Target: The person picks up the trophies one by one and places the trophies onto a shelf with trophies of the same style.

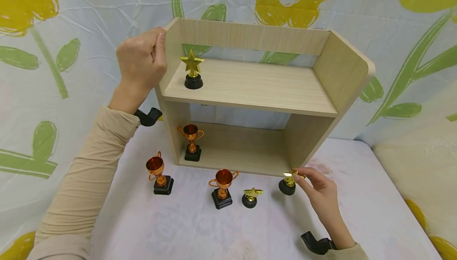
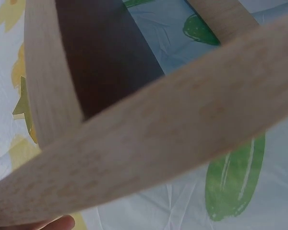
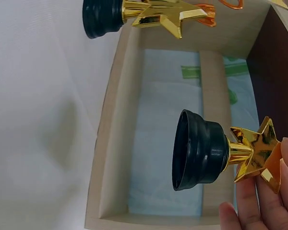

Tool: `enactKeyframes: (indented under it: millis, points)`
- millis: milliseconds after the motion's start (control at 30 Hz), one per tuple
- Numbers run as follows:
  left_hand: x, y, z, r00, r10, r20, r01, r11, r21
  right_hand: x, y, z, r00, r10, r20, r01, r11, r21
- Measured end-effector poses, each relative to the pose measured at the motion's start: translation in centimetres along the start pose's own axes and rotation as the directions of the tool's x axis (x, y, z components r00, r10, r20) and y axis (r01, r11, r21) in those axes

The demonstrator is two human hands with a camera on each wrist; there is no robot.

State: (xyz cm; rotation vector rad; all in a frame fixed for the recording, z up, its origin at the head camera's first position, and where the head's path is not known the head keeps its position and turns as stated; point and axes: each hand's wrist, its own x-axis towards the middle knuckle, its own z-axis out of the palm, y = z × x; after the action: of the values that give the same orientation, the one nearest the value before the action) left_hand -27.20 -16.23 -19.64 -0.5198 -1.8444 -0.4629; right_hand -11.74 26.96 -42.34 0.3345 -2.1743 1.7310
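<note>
My left hand (image 1: pixel 142 60) grips the top left edge of a two-tier light wooden shelf (image 1: pixel 250 87); in the left wrist view its fingertips (image 2: pixel 62 223) show under the panel edge. With its fingertips, my right hand (image 1: pixel 323 198) pinches a gold star trophy (image 3: pixel 201 151) by the star. Its black base is off the table, its hollow underside showing in the right wrist view. Just left of it, another star trophy (image 1: pixel 250 199) stands on the table, then a bronze two-handled cup trophy (image 1: pixel 223 180).
A star trophy (image 1: pixel 193 79) stands at the upper tier's left end, and a bronze cup trophy (image 1: pixel 192 151) is below it on the lower tier. Left of the shelf's front, another cup trophy (image 1: pixel 162 182) stands on the white-covered table (image 1: pixel 192 236). Flower-printed cloth (image 1: pixel 89 10) hangs behind.
</note>
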Motion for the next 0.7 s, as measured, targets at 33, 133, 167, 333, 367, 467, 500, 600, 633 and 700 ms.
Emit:
enactKeyframes:
  millis: [33, 133, 167, 333, 367, 467, 500, 600, 633, 700]
  points:
    - [0.0, 0.0, 0.0, 1.000, 0.000, -0.002, 0.000, 1.000, 0.000, 0.0, -0.1, 0.0, 1.000, -0.003, 0.000, 0.003, 1.000, 0.000]
    - [0.0, 0.0, 0.1, 1.000, 0.002, -0.006, -0.002, 1.000, -0.002, 0.1, -0.4, 0.0, 1.000, -0.009, -0.005, 0.009, 1.000, -0.010]
    - [0.0, 0.0, 0.1, 1.000, 0.004, -0.007, -0.004, 1.000, -0.003, 0.1, -0.6, 0.1, 1.000, -0.009, -0.007, 0.009, 1.000, -0.015]
    - [0.0, 0.1, 0.1, 1.000, 0.008, -0.010, -0.008, 1.000, -0.009, 0.1, -1.1, 0.2, 1.000, 0.000, -0.023, -0.001, 0.999, -0.039]
    - [0.0, 0.1, 0.0, 1.000, 0.008, -0.009, -0.008, 1.000, -0.009, 0.1, -1.2, 0.2, 1.000, 0.002, -0.024, -0.003, 0.999, -0.041]
    - [0.0, 0.1, 0.0, 1.000, 0.008, -0.010, -0.008, 1.000, -0.009, 0.2, -1.4, 0.2, 1.000, 0.006, -0.026, -0.008, 0.999, -0.043]
    - [0.0, 0.1, 0.0, 1.000, 0.008, -0.010, -0.008, 1.000, -0.008, 0.2, -1.5, 0.3, 1.000, 0.007, -0.027, -0.009, 0.999, -0.044]
    - [0.0, 0.1, 0.0, 1.000, 0.009, -0.013, -0.009, 1.000, -0.008, 0.1, -1.7, 0.3, 0.999, 0.014, -0.031, -0.016, 0.999, -0.048]
    - [0.0, 0.1, 0.0, 1.000, 0.008, -0.013, -0.008, 1.000, -0.008, 0.1, -1.8, 0.4, 0.999, 0.015, -0.032, -0.016, 0.998, -0.053]
    - [0.0, 0.1, 0.0, 1.000, 0.008, -0.013, -0.008, 1.000, -0.008, 0.2, -2.0, 0.4, 0.999, 0.017, -0.035, -0.019, 0.998, -0.062]
